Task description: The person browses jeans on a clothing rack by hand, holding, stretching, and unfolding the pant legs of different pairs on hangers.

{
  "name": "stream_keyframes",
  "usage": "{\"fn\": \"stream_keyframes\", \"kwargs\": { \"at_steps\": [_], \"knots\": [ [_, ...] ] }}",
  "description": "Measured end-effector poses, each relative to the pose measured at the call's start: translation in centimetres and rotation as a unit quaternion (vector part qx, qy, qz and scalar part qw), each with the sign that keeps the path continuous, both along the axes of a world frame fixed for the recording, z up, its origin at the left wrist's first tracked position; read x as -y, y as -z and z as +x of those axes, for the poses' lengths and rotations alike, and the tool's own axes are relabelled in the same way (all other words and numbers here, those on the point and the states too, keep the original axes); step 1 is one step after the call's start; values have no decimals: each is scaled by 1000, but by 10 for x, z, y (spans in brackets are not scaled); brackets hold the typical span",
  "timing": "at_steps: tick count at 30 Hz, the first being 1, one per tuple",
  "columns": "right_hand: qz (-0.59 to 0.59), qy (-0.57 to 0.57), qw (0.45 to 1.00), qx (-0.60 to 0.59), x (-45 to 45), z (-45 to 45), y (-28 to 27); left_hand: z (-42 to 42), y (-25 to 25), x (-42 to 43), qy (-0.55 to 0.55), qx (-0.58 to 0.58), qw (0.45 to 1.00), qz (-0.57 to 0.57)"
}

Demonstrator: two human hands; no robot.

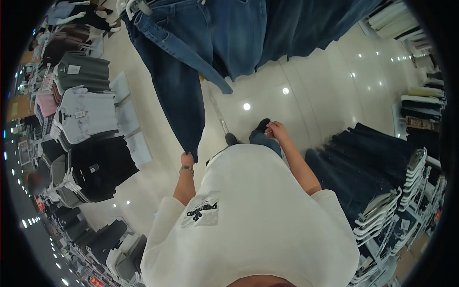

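My left hand [188,159] is closed on the bottom end of a leg of dark blue jeans [179,98], pulling the leg out toward me. The top of these jeans is up at the rack, partly behind other denim. Lighter blue jeans [234,33] hang beside them, one leg angled across the front. My right hand [276,130] is held in front of my body, over my own leg, away from the hanging denim. Its fingers are curled together; whether anything small is between them I cannot make out.
More dark jeans [354,162] hang on white hangers [382,215] close on my right. To the left are racks with a white printed top [88,112], a grey top [83,71] and black garments [100,165]. A glossy tiled floor [330,91] runs between the racks.
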State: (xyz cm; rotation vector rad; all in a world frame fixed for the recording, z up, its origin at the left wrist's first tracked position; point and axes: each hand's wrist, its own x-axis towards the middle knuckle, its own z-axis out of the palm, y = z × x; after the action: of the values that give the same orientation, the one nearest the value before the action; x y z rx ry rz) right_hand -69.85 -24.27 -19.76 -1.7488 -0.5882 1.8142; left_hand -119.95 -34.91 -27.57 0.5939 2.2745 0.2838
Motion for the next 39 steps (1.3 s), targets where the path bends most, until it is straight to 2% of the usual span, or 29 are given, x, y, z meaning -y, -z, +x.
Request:
{"fn": "stream_keyframes", "kwargs": {
  "at_steps": [2, 5, 6, 9, 15, 17, 19, 21, 24, 27, 30, 34, 37, 39],
  "knots": [
    [1, -6, 1000, -9, -21, 11, 2, 21, -24, -8, 11, 10, 998, -56],
    [15, -9, 1000, -8, -56, 25, 3, 36, -25, -10, -37, 87, 984, -153],
    [20, -9, 1000, -5, -69, 28, 2, 46, -35, -15, -62, 145, 972, -172],
    [59, -15, 997, -37, -108, 41, -4, 44, -22, -18, -40, 121, 979, -160],
    [158, -7, 985, -66, -214, 53, -19, 76, -80, -102, -45, 121, 991, 45],
    [212, -8, 977, -3, -254, 49, -46, 81, -98, -146, -21, 123, 983, 135],
    [284, -1, 958, 33, -291, 43, -88, 93, -136, -201, 9, 123, 965, 233],
    [383, 6, 914, 132, -334, 36, -96, 103, -173, -259, 52, 118, 946, 297],
    [450, 37, 877, 164, -380, 18, -135, 121, -231, -332, 133, 91, 896, 413],
    [417, -16, 893, 167, -409, 5, -169, 127, -264, -391, 139, 139, 849, 490],
    [352, -60, 932, 63, -415, -9, -179, 130, -280, -423, 128, 118, 865, 471],
    [334, -89, 931, 118, -392, -21, -158, 116, -257, -438, 110, -13, 861, 497],
    [328, -98, 931, 130, -355, -26, -172, 102, -254, -426, 91, 6, 880, 466],
    [320, -107, 933, 125, -337, -24, -177, 97, -271, -412, 72, -11, 889, 453]
  ]
}}
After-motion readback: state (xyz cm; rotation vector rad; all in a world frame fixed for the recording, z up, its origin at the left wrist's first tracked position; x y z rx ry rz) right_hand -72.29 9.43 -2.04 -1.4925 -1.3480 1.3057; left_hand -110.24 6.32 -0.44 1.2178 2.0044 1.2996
